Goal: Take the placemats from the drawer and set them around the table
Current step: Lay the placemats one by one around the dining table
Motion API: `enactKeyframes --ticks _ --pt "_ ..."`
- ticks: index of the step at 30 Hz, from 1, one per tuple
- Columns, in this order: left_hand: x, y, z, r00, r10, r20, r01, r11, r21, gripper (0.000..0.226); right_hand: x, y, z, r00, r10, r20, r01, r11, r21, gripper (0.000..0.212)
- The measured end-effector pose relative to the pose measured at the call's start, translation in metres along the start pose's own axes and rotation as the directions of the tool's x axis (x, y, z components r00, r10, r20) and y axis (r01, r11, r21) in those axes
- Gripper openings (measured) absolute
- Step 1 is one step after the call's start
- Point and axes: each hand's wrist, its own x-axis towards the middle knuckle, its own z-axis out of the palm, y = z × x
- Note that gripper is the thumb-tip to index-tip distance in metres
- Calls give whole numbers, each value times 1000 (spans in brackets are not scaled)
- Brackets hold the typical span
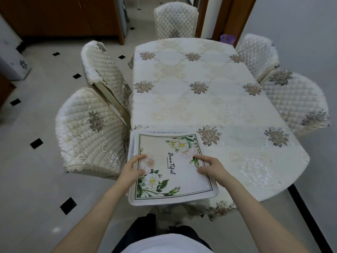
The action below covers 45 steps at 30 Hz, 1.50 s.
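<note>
A stack of placemats (171, 167) lies on the near left corner of the table (200, 73). The top mat is cream with white flowers, green leaves and the word "Beautiful"; edges of other mats show beneath it at the far and left sides. Its near edge hangs over the table's rim. My left hand (134, 168) grips the left edge of the stack, fingers on top. My right hand (209, 166) rests on the right side of the top mat with fingertips pressing down. The drawer is not in view.
A cream embroidered cloth covers the table. Quilted chairs stand around it: two on the left (91, 132), two on the right (295, 103), one at the far end (176, 21). A wooden cabinet (60, 15) is at the back left. A purple container (227, 39) sits behind the table.
</note>
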Motion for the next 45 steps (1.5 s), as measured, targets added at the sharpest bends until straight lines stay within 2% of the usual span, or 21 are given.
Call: enactKeyframes --ticks 3,7,15,21,26,35,40,45 --pt "-10 2 -2 994 40 -103 -43 999 -25 45 -9 -6 7 996 -59 -70 64 995 73 55" --pt "-28 8 -18 973 49 -227 -68 995 -79 46 -14 -31 17 983 -148 -109 154 987 49 55" --pt "-71 35 -80 875 111 -470 -194 972 -131 49 -16 -122 56 923 -385 16 386 922 -24 56" --pt "-113 33 -143 781 122 -613 -240 964 -113 45 -25 -176 116 851 -511 123 512 859 21 54" --pt "-154 2 -209 703 77 -707 -237 963 -130 40 -38 -200 197 843 -499 203 495 866 71 52" --pt "-232 -70 -361 609 4 -793 -173 977 -128 30 -71 -227 389 809 -478 341 470 876 111 52" --pt "-249 -96 -429 599 -51 -799 -123 980 -155 33 -76 -240 466 827 -426 366 414 903 115 52" --pt "-225 -112 -476 624 -76 -778 -105 978 -180 37 -51 -255 510 851 -387 355 380 920 91 52"
